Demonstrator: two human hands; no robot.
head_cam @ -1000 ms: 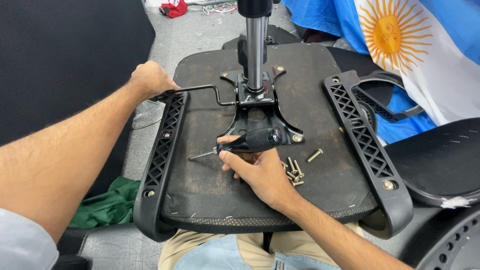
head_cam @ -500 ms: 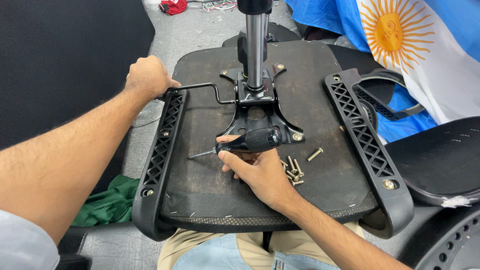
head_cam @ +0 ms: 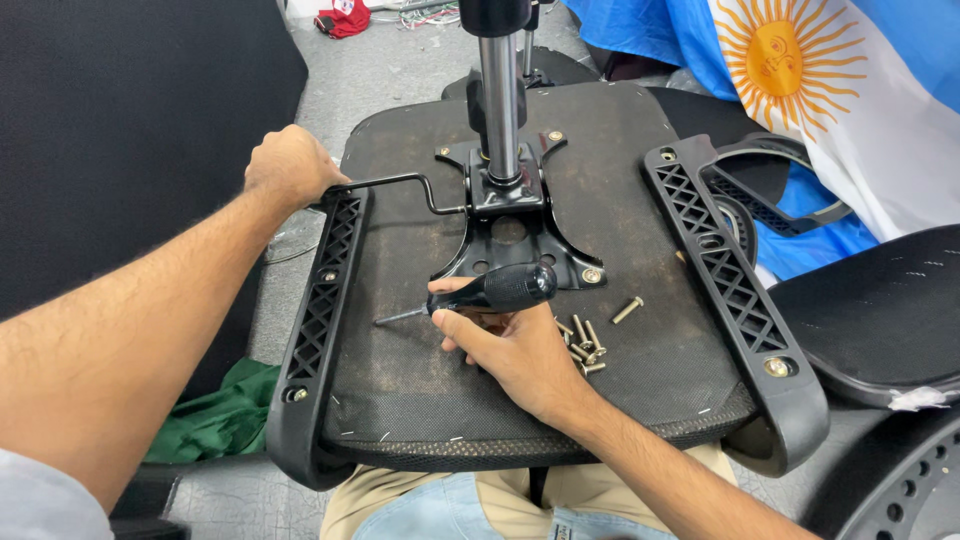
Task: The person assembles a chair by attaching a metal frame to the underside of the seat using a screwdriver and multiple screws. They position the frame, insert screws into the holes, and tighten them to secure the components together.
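Note:
An upturned black chair seat [head_cam: 640, 360] lies across my lap. A black metal mechanism plate [head_cam: 505, 235] with an upright chrome gas cylinder [head_cam: 498, 100] is fixed to its underside. My left hand [head_cam: 290, 165] grips the end of the black lever [head_cam: 400, 185] that sticks out of the plate to the left. My right hand [head_cam: 510, 345] holds a black-handled screwdriver [head_cam: 490, 292], lying sideways with its tip pointing left over the seat. Several loose brass bolts [head_cam: 585, 345] lie on the seat just right of that hand.
Black plastic armrest brackets run along the left edge [head_cam: 320, 310] and right edge [head_cam: 735, 290] of the seat. A black mesh chair back [head_cam: 880, 320] lies to the right, over a blue, white and yellow sun flag [head_cam: 840, 90]. A green cloth [head_cam: 215, 420] is on the floor.
My left hand has shifted slightly along the lever end. My right hand and the screwdriver have stayed in the same spot.

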